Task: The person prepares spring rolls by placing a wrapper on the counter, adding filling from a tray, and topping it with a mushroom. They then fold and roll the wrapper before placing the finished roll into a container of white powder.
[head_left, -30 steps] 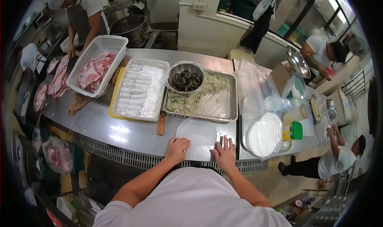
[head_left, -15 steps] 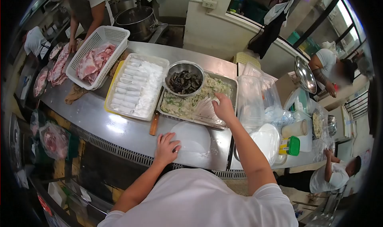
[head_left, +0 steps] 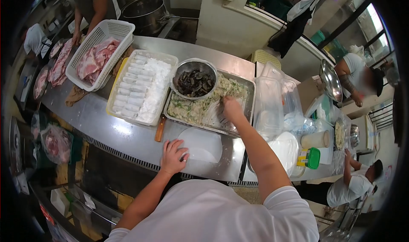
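Two hands work at a steel counter (head_left: pixel 106 127) in the middle of the frame. Left hand (head_left: pixel 172 157), lower centre, lies flat with fingers spread on the near edge of a round white wrapper (head_left: pixel 202 145), holding nothing. Right hand (head_left: pixel 232 109) reaches up into the metal tray (head_left: pixel 251 103) of pale filling (head_left: pixel 191 108); its fingers curl down into the mix by a fork, and I cannot tell whether they grip it. A bowl (head_left: pixel 194 81) of dark pieces sits on the tray's far left corner. Left of the tray, a white tray of rolls (head_left: pixel 138 86); further upper left, a basket of raw meat (head_left: pixel 96 59). A stack of wrappers (head_left: pixel 284 150) lies at right. Another person stands at the upper left.
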Motion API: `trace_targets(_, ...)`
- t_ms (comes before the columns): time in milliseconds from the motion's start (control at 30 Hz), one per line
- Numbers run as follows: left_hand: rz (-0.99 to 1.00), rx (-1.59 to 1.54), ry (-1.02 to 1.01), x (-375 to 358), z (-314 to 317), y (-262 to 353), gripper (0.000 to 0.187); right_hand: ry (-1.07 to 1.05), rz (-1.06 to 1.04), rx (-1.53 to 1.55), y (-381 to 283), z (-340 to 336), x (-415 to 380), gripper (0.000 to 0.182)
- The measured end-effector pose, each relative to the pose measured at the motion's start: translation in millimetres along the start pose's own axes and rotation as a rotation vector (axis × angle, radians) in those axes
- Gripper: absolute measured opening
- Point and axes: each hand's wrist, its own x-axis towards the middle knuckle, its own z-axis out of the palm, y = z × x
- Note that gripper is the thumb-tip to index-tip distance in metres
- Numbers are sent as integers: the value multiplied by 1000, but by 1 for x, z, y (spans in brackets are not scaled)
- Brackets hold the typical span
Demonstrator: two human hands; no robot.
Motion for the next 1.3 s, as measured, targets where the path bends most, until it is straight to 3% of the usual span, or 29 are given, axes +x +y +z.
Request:
trace_targets(67, 3, -7, 4, 2, 0, 0, 24, -152, -57, -43, -8, -4, -7, 43)
trace_targets(167, -8, -11, 2, -1, -2, 1, 24, -226, 85, 115, -12, -29, -10, 47)
trace_targets(267, -9, -20, 18, 1, -2, 2, 23, 154, 46, 51, 5, -6, -12, 33)
trace_targets(367, -7, -22, 14, 1, -3, 1, 22, 82, -27, -57, -5, 12, -14, 21)
trace_targets(467, -6, -23, 22, -1, -1, 0, 21, -227, -109, -216, -33, 1, -23, 21)
trace_targets(500, -4, -23, 28, -2, -1, -1, 21, -225, -134, -165, -44, -7, -25, 20)
trace_targets(600, -1, -29, 22, -2, -2, -1, 21, -204, 71, 341, -56, -14, -19, 25)
trace_targets(700, -10, -32, 4, -1, -4, 0, 21, -215, 29, 280, -63, 4, -6, 32)
trace_targets(800, 1, -33, 20, -1, -3, 0, 22, -355, -88, 117, -65, 25, -3, 34)
trace_targets(900, 7, -37, 31, -1, -3, 0, 22, -460, -19, 298, -92, -3, -21, 32)
trace_targets(1100, 8, -42, 31, -2, -4, 0, 22, -633, -145, 160, -94, -25, -2, 33)
trace_targets(1300, 10, -50, 41, 0, -5, 0, 20, -692, 187, 631, -84, -70, -16, 31)
